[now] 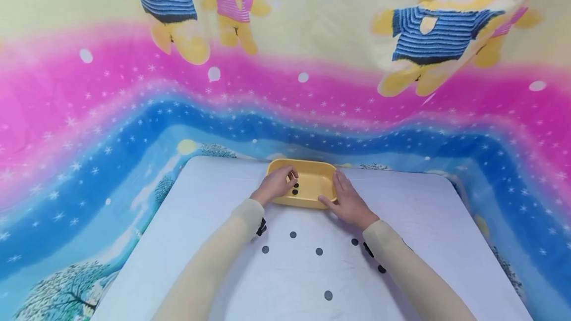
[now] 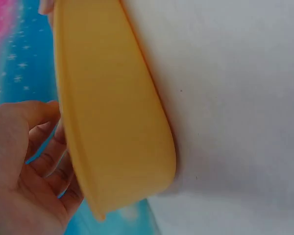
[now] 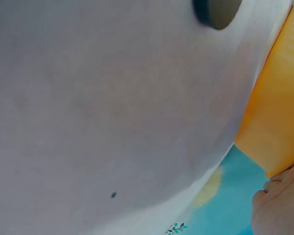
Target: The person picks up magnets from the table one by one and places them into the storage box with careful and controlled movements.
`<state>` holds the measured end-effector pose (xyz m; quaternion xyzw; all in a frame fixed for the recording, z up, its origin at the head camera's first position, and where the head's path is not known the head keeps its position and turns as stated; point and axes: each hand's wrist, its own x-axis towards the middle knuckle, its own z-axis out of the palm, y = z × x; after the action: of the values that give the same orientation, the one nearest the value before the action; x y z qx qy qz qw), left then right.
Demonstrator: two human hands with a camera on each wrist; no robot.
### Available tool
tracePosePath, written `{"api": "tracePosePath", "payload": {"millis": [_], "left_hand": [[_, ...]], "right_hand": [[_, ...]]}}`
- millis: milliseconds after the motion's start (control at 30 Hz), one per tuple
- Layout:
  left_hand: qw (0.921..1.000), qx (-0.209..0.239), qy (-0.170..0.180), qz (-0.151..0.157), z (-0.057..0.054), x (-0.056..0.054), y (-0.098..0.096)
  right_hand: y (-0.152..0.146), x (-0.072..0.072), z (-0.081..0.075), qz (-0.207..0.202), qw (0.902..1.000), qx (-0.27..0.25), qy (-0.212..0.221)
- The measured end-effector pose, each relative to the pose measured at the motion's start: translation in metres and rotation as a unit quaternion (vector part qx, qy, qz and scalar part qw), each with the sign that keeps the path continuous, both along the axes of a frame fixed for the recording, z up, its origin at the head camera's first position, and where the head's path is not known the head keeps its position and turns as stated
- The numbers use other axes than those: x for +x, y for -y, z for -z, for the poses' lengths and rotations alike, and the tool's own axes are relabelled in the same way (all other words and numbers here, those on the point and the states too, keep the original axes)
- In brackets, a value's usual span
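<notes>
A yellow rectangular plastic box point(image 1: 308, 203) stands at the far edge of the white table. My left hand point(image 1: 277, 183) reaches over its left end, wrist above the rim, with bent fingers and thumb inside. In the left wrist view, fingertips of the left hand point(image 2: 34, 161) go out of sight behind the rim. Two small black discs, a nearer disc point(image 1: 295, 192) and a farther disc point(image 1: 296, 186), are by the thumb, inside the box. My right hand point(image 1: 350, 203) holds the box's right front corner, thumb over the front rim and fingers along the right side.
Several dark discs lie scattered on the white table point(image 1: 276, 281) in front of the box, among them a grey disc point(image 1: 318, 251) and a black disc point(image 1: 381, 269) beside the right forearm. A patterned cloth point(image 1: 285, 98) with printed bears hangs around the table's back and sides.
</notes>
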<state>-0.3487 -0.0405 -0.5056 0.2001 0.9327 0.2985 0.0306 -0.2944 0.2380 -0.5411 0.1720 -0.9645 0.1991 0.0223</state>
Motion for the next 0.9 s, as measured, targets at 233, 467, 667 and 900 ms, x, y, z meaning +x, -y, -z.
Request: {"api": "tracePosePath", "payload": {"millis": [233, 467, 667, 900], "left_hand": [[0.9996, 0.023, -0.007, 0.016, -0.008, 0.022, 0.025], [0.9992, 0.023, -0.022, 0.025, -0.006, 0.042, 0.048], [0.9989, 0.032, -0.023, 0.025, -0.002, 0.061, 0.069], [0.9985, 0.014, 0.01, 0.052, 0.006, 0.086, 0.089]], "right_hand": [[-0.002, -0.003, 0.002, 0.001, 0.9999, 0.005, 0.011], [-0.002, -0.004, 0.005, 0.002, 0.9999, 0.008, 0.008], [-0.002, -0.004, 0.005, 0.0, 1.0, 0.006, 0.002], [-0.002, -0.007, 0.006, 0.001, 0.9999, 0.012, 0.012]]}}
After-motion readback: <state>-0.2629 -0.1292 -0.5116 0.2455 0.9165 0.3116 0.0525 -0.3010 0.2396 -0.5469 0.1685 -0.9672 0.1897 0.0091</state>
